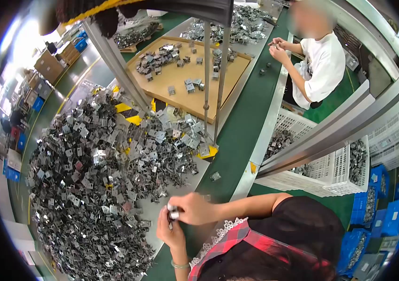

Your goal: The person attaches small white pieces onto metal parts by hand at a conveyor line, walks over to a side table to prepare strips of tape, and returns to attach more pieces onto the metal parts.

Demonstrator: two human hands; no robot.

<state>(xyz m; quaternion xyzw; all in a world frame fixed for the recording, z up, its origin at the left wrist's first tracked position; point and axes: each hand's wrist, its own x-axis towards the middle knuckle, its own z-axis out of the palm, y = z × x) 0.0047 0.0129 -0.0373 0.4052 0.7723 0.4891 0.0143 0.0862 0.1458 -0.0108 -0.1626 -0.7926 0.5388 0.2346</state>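
In front of my apron, both hands are raised close together at the near edge of a big heap of metal parts. My left hand (171, 232), with a bracelet at the wrist, is closed with its fingertips on a small shiny metal part (174, 215). My right hand (191, 208) pinches the same part from the other side. Fingers cover much of it, so its full shape is hidden. The heap of small bent metal parts (87, 187) spreads to the left of my hands. A single metal part (215, 176) lies on the green conveyor belt (230, 159).
A cardboard tray (162, 96) with metal parts lies beyond the heap. Metal posts (206, 75) rise beside the belt. Across it, a co-worker (323, 61) in a white shirt holds something small. White crates (298, 180) and blue bins (354, 253) of parts stand at right.
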